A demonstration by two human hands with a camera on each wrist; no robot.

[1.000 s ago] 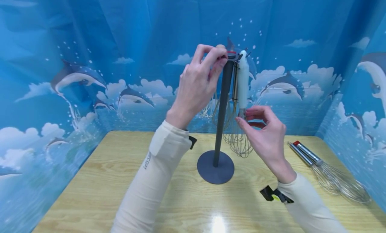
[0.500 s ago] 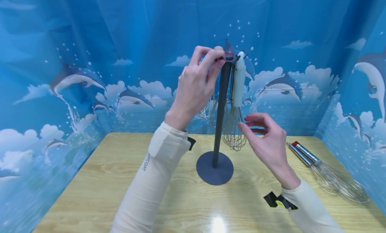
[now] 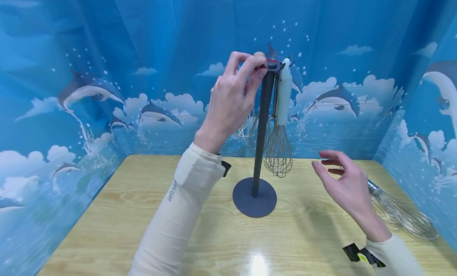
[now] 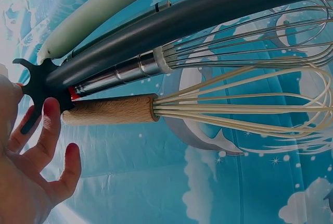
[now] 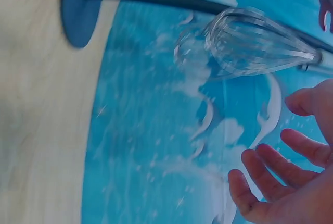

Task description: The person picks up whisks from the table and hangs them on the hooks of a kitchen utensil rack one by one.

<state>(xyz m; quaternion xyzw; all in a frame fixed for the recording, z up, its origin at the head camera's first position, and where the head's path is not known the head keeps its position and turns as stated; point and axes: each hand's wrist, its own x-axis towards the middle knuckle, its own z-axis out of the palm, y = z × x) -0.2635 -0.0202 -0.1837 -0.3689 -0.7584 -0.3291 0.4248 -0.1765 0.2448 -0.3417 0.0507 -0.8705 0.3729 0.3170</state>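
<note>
At the top of a dark grey hanging stand [image 3: 262, 137], my left hand [image 3: 228, 99] holds the hooked head [image 4: 39, 86] with curled fingers. A pale-handled whisk [image 3: 284, 95] hangs from a hook on the right side. In the left wrist view, a wooden-handled whisk [image 4: 112, 110] and a metal-handled whisk [image 4: 122, 73] with a red end hang beside the pole; another slim handle is partly hidden behind it. My right hand [image 3: 344, 184] is in the air right of the stand, fingers loosely bent, holding nothing and apart from the whisks.
Metal whisks [image 3: 403, 214] lie at the right of the wooden table [image 3: 160, 228], their handles partly hidden by my right hand. The stand's round base [image 3: 254, 204] rests mid-table. A blue dolphin-print curtain [image 3: 178, 37] encloses the back and sides.
My right hand has come away from the pale-handled whisk's wires and moved right, toward the whisks on the table. The pale-handled whisk has swung slightly left. My left hand stays at the stand's top.
</note>
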